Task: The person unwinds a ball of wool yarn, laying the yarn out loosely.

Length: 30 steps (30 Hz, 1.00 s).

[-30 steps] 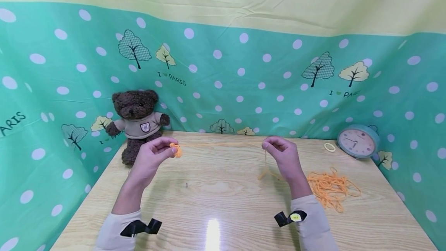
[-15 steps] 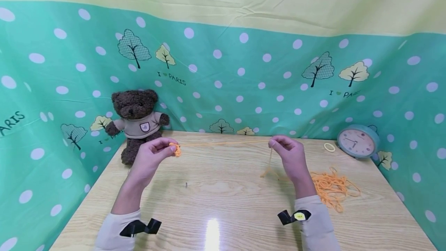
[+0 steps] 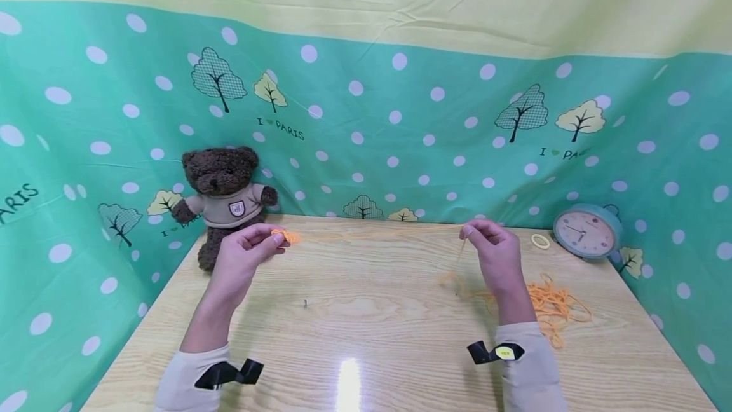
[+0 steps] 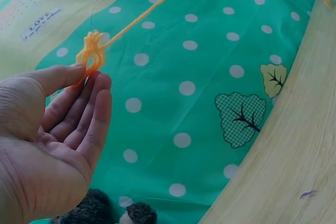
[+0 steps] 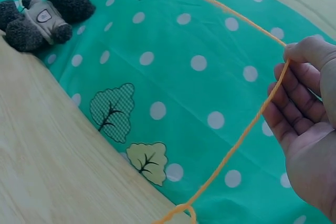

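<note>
My left hand [image 3: 246,259] pinches a small looped piece of orange yarn [image 4: 92,53] between thumb and fingertips, in front of the teddy bear. A single strand of orange yarn [image 5: 226,9] runs from that piece across to my right hand [image 3: 496,256], which pinches it between thumb and forefinger. From the right fingertips the strand hangs down to the table, as the right wrist view shows. It leads toward a loose tangle of orange yarn [image 3: 551,307] lying beside the right forearm, which hides part of it.
A brown teddy bear [image 3: 220,173] in a grey shirt sits at the back left of the wooden table [image 3: 366,342]. At the back right stand a blue alarm clock [image 3: 586,232] and a cream ring [image 3: 540,241]. A tiny dark object [image 3: 305,303] lies left of centre.
My right hand has moved to the right, away from the left hand, widening the span of yarn. The looped piece at my left fingertips has tipped slightly upward.
</note>
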Each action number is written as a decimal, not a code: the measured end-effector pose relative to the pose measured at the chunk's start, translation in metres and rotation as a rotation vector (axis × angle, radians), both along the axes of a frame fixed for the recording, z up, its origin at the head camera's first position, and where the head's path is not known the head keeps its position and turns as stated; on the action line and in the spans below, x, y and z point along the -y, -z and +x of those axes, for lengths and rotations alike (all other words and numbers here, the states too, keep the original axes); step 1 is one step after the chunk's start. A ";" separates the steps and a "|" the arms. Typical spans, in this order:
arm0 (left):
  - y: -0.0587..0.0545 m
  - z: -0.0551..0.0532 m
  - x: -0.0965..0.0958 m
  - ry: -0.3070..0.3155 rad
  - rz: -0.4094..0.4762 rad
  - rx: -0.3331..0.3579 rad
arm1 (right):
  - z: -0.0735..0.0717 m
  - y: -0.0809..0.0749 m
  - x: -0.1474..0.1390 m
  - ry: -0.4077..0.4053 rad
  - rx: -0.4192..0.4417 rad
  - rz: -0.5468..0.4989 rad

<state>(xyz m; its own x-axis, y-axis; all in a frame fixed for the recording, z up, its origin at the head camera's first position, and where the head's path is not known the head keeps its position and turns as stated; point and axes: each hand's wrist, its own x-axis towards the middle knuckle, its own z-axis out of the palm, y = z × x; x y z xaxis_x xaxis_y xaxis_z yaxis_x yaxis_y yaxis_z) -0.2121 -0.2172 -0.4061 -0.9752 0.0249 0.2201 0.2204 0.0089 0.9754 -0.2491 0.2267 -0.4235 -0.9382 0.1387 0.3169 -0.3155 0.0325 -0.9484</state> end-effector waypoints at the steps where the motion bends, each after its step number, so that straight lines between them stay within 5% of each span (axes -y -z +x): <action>1: -0.001 0.000 0.000 -0.008 0.000 0.002 | 0.000 0.000 -0.002 0.008 -0.001 -0.006; 11: -0.003 0.003 0.002 -0.036 -0.011 0.037 | 0.007 -0.004 -0.026 0.076 0.008 -0.103; 30: -0.001 0.000 0.003 -0.006 0.033 0.004 | 0.013 -0.002 -0.062 0.132 0.011 -0.014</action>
<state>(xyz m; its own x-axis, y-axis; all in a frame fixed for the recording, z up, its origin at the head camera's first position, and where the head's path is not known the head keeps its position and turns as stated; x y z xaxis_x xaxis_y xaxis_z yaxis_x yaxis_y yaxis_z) -0.2120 -0.2197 -0.4049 -0.9762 0.0120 0.2164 0.2161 -0.0216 0.9761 -0.2360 0.2891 -0.4218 -0.9151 0.2652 0.3038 -0.2988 0.0600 -0.9524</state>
